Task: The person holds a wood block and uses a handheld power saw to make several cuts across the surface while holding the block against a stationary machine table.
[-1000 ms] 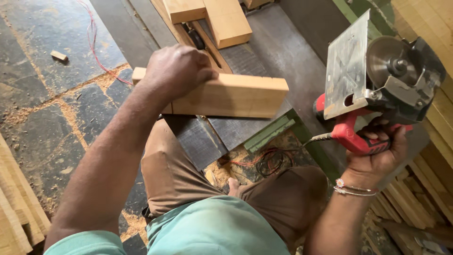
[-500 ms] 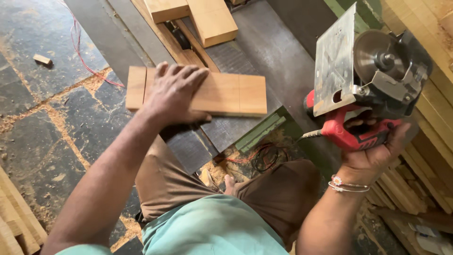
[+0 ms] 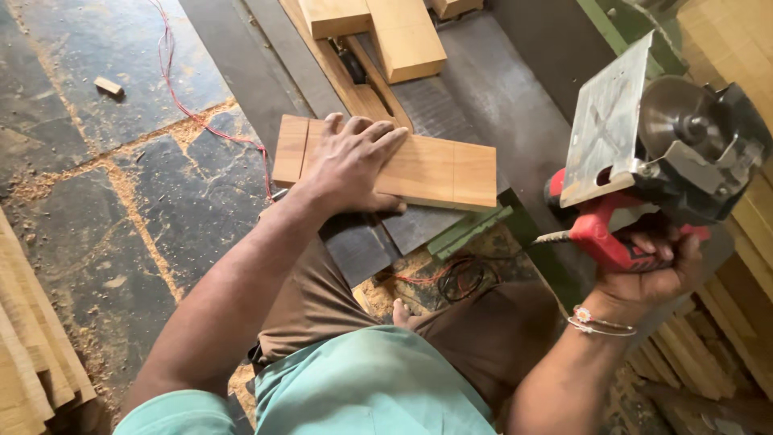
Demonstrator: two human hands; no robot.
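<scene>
Wood board flat under left hand; saw raised in right.
Grey tabletop (image 3: 499, 105) carries the board (image 3: 439, 171), lying flat near its front edge. Saw (image 3: 660, 161), red-handled with metal base plate and bare round blade, is held up right of the board, clear of it. Left hand (image 3: 354, 161) open, palm and spread fingers pressed on board. Right hand (image 3: 652, 270) closed round saw handle.

Tan wooden board (image 3: 435, 169), red-handled saw (image 3: 620, 238), dark grey slate floor (image 3: 97, 201).
</scene>
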